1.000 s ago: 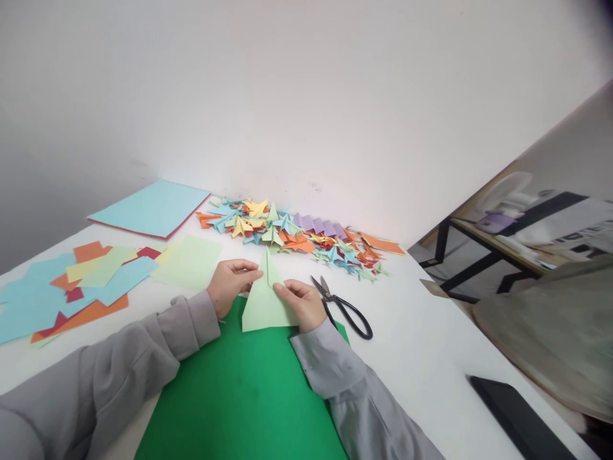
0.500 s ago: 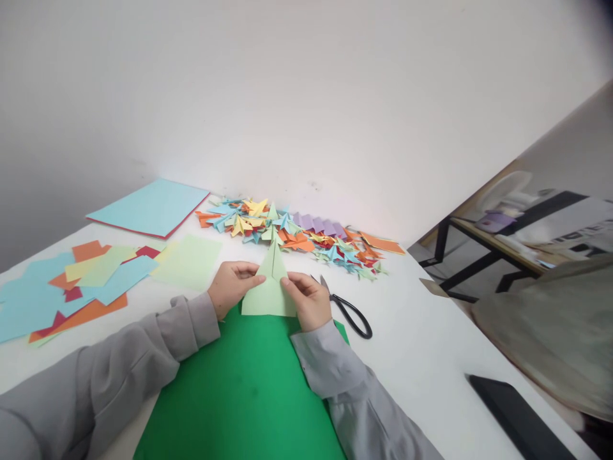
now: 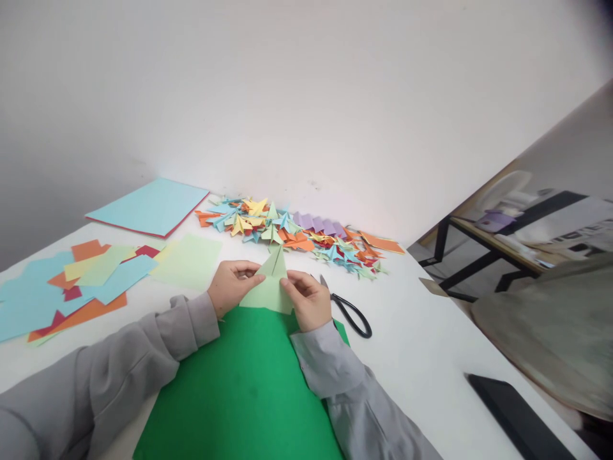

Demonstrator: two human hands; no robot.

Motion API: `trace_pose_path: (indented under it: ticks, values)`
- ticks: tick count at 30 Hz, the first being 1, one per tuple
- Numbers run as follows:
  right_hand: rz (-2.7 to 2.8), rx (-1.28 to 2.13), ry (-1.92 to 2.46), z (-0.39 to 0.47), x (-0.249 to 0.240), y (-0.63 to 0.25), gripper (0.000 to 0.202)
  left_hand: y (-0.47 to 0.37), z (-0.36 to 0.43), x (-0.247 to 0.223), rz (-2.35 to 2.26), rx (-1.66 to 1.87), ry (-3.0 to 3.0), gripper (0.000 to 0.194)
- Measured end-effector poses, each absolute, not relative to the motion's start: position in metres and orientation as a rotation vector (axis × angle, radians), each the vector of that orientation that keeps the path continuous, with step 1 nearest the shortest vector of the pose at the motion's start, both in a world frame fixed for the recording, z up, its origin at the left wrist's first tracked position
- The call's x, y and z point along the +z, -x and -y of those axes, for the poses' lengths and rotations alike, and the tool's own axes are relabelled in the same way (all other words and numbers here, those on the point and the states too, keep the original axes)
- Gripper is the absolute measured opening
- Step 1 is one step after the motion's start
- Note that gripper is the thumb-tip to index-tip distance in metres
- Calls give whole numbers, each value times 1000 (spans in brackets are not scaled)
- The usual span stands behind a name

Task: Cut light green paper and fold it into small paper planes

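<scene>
On my feed, two bare hands share one pale green folded paper point(image 3: 266, 292). The left hand point(image 3: 232, 289) pinches its left edge between thumb and fingers; the right hand point(image 3: 310, 300) pinches the opposite edge. Its point faces away from me, over the near end of one large green sheet point(image 3: 239, 383). Beside the right hand I count one pair of scissors point(image 3: 358, 319), and farther right one flat black object point(image 3: 517, 415). Beyond the fingers lies one long pile of folded paper pieces point(image 3: 297, 240), too tangled for me to count. Left are many overlapping cut papers point(image 3: 108, 265) and one large light blue sheet point(image 3: 153, 207) over red.

All this sits on a white tabletop point(image 3: 412, 358) against a pale wall point(image 3: 306, 115). Off right stands another table point(image 3: 520, 255) with black legs.

The right hand hides part of the scissors; the picture's bottom edge crops the green sheet and black object. Items on the other table are blurred.
</scene>
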State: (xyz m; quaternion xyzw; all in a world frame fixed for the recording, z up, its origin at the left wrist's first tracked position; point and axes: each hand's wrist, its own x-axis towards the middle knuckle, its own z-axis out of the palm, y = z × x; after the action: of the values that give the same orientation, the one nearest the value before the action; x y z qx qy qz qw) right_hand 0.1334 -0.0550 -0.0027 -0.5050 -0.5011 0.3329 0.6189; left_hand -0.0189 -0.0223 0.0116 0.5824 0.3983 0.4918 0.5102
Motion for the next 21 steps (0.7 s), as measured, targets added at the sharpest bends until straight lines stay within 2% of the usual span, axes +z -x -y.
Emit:
trace_pose_path:
  ticks: [4,10,14,21]
  values:
    - [1339,469,1147,58,3,-134,8,20,24,15,-868,1458,-1823,7]
    - [1532,67,1132,61,6,-136,16,26,22,14,-940,1580,-2196,23]
    - [1734,1,1196,59,-5,-138,23,29,12,1,-1017,1355,-2356,25]
    - [2031,166,1515,59,-10,-137,26,30,15,-2,-1242,933,-2551,21]
